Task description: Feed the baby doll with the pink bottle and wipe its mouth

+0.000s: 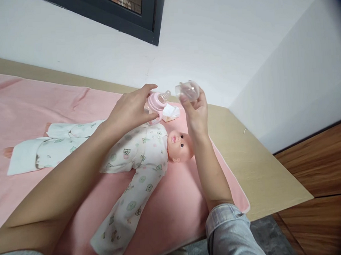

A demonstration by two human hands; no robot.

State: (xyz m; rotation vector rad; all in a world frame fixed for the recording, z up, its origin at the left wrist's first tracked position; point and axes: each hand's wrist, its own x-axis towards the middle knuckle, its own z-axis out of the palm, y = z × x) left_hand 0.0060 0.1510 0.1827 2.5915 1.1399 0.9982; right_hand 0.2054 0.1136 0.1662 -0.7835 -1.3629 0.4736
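Note:
My left hand [135, 108] is wrapped round a baby bottle [155, 104] with a pink collar and a clear teat that points up and to the right. Most of the bottle's body is hidden behind the hand. In my right hand [196, 112] is a clear bottle cap [187, 91], held apart from the teat, a short way to its right. Below both hands a baby doll [179, 145] lies on its back, its head to the right. It wears a white printed sleepsuit [143, 151], with one sleeve stretched toward me.
A pink blanket [168, 203] lies under the doll on a light wooden table [246, 157]. Beside the doll's head is a small white crumpled item [171, 112]. White walls [217, 33] and a dark-framed window [150, 22] rise behind. Wooden panelling [327, 172] stands at the right.

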